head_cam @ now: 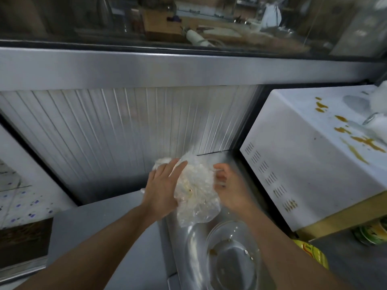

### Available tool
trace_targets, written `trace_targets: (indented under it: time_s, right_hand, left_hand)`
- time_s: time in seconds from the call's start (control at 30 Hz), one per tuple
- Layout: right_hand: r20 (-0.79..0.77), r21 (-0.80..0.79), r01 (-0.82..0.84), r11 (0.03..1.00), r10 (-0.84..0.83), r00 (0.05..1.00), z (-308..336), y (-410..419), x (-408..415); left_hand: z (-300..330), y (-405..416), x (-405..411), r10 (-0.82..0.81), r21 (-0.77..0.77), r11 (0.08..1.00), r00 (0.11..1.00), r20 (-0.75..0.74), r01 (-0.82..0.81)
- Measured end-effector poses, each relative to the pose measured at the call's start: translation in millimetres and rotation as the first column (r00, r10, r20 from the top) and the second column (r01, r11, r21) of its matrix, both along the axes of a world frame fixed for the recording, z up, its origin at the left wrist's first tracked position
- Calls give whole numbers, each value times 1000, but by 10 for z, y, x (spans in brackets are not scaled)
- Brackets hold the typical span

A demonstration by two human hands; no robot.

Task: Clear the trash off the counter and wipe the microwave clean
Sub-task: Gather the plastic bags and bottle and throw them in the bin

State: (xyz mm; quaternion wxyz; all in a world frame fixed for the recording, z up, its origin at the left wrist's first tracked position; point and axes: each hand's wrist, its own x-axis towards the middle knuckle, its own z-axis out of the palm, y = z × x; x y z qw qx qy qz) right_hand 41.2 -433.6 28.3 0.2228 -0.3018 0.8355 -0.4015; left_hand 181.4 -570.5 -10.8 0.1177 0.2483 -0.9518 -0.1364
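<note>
Steel counter carries everything, and the largest thing on it is one white microwave, raised on a yellowish board at the right; its top is streaked with several orange-brown stains, and some blurred clear or white items sit at the far right edge of that top, too cut off to name. Next in size is one crumpled clear plastic bag, lying between the two hands in front of the ribbed metal back wall. Just nearer the person sits one clear glass bowl with brown residue inside.

Two hands are in view. The left hand lies flat on the bag's left side, fingers straight and spread, pressing rather than clutching. The right hand sits at the bag's right edge with fingers curled into the plastic, a pinching grip, though blur hides the detail.

The bag lies directly between the grips, its long axis running from the back wall toward the bowl, both hands about equally near. My judgement is that the trash is being gathered, and the microwave, well to the right of the right hand, is not yet wiped.
</note>
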Motion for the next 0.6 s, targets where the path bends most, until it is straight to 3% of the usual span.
trace_targets:
  time_s: [0.23, 0.43, 0.6]
  right_hand:
    - [167, -88, 18, 996, -3, 986, -51, 28, -90]
    - [117, -37, -75, 996, 79, 990, -113, 59, -154]
    - [30, -47, -75, 996, 77, 997, -69, 155, -154]
  left_hand:
    - [-117, -1, -403, -55, -114, 991, 989, 141, 71]
    - [-154, 40, -484, -101, -216, 966, 975, 197, 144]
    - [-121, 129, -414, -59, -162, 982, 975, 214, 95]
